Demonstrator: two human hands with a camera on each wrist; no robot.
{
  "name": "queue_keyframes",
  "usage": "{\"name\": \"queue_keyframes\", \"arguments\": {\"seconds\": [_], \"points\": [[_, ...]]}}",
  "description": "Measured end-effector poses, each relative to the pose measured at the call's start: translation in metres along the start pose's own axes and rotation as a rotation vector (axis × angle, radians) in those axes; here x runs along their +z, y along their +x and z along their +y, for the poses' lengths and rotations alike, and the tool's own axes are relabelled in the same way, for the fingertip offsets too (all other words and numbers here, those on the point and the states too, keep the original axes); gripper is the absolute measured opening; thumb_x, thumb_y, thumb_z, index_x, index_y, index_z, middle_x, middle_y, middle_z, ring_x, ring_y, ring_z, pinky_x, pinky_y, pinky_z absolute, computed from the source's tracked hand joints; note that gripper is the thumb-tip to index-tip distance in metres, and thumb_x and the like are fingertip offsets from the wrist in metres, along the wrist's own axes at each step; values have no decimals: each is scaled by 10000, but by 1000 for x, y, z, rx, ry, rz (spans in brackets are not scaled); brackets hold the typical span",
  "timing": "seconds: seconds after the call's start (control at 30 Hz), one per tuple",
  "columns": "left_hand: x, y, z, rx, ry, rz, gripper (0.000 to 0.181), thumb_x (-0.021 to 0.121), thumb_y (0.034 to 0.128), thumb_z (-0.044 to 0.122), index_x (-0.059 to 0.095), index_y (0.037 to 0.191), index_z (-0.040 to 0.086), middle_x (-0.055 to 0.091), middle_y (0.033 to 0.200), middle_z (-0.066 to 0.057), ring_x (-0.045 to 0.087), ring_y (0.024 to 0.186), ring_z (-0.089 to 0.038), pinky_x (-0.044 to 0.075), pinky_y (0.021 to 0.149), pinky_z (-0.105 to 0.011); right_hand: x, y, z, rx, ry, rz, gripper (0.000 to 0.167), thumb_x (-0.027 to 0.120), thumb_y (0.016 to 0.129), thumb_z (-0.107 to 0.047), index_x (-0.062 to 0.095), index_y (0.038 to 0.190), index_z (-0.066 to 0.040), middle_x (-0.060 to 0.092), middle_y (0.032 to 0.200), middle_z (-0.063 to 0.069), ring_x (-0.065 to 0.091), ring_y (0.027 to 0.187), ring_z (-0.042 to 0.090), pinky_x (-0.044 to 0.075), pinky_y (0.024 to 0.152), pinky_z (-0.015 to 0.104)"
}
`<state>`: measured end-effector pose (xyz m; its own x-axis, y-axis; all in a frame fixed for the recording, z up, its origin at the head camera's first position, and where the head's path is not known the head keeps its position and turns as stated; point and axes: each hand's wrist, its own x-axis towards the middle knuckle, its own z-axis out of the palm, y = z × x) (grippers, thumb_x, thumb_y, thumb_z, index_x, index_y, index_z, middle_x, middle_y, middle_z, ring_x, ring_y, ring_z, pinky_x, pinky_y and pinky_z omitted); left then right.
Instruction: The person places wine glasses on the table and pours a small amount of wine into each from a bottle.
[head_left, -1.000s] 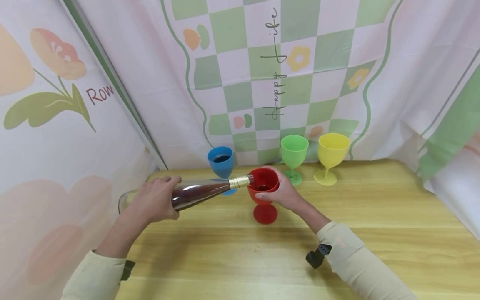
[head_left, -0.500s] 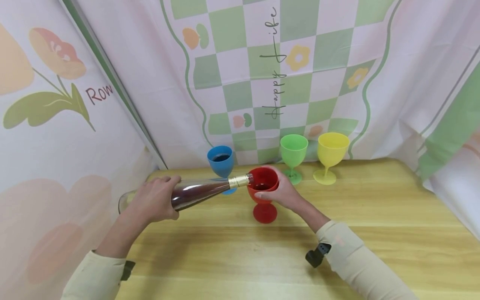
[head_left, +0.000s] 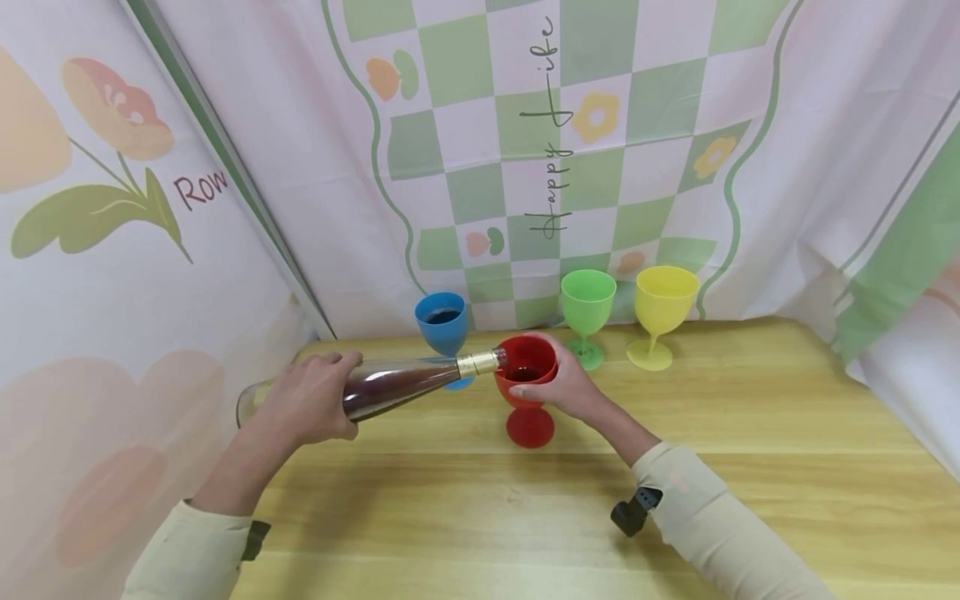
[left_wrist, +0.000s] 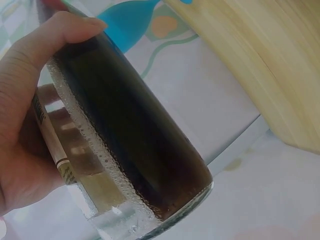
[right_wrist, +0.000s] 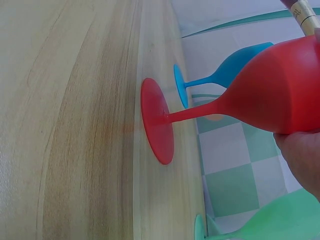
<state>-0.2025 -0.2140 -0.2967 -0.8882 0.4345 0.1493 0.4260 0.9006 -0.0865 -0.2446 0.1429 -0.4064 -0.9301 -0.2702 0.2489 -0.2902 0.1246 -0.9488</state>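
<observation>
My left hand (head_left: 311, 400) grips a glass bottle (head_left: 401, 385) of dark liquid, tilted nearly level, its gold-banded neck pointing right. The bottle's mouth is at the left rim of a red goblet (head_left: 530, 427), which holds some dark liquid. Around the goblet's bowl, on its right side, curls my right hand (head_left: 566, 385). In the left wrist view, foam lines the liquid inside the bottle (left_wrist: 130, 120), with the left hand (left_wrist: 30, 100) wrapped on it. The right wrist view shows the red goblet (right_wrist: 270, 85) upright with its foot at the table, the right hand (right_wrist: 302, 157) against its bowl.
A blue goblet (head_left: 442, 332) with dark liquid stands behind the bottle. Green (head_left: 588, 304) and yellow (head_left: 663, 304) goblets stand at the back right of the wooden table (head_left: 480, 517). Printed curtains (head_left: 300, 167) hang behind and to the left.
</observation>
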Motion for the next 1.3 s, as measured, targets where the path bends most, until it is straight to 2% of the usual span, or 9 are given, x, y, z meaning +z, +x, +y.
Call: {"name": "queue_keyframes", "arguments": {"seconds": [0.37,0.6,0.8,1.3], "points": [[0,0,1,-5,7,-13,791,885,532,269,590,1241,78,703,1003,-107,661,856,-310,547,692,-488,0,-1,1,5,2,-2,744,779,808,-34,419,1459,-24,514,1436,227,498,1319,413,571,909,348],[-1,0,0,7,9,7,790,881,523,266,595,1232,68,707,998,-115,669,869,-333,552,711,-510,0,-1,1,4,0,0,740,779,806,-34,424,1456,-25,519,1427,225,504,1307,402,569,904,337],[-2,0,0,1,13,0,800,881,529,270,593,1247,67,709,1023,-122,672,877,-341,552,704,-509,0,0,0,4,1,-6,748,773,810,-36,409,1463,-10,511,1433,230,496,1313,412,569,905,344],[-4,1,0,-2,11,-7,803,880,537,262,593,1260,63,704,1011,-115,662,863,-320,548,697,-498,-1,0,1,-8,-5,-1,745,778,806,-25,420,1460,-24,516,1434,228,499,1318,399,563,919,340]]}}
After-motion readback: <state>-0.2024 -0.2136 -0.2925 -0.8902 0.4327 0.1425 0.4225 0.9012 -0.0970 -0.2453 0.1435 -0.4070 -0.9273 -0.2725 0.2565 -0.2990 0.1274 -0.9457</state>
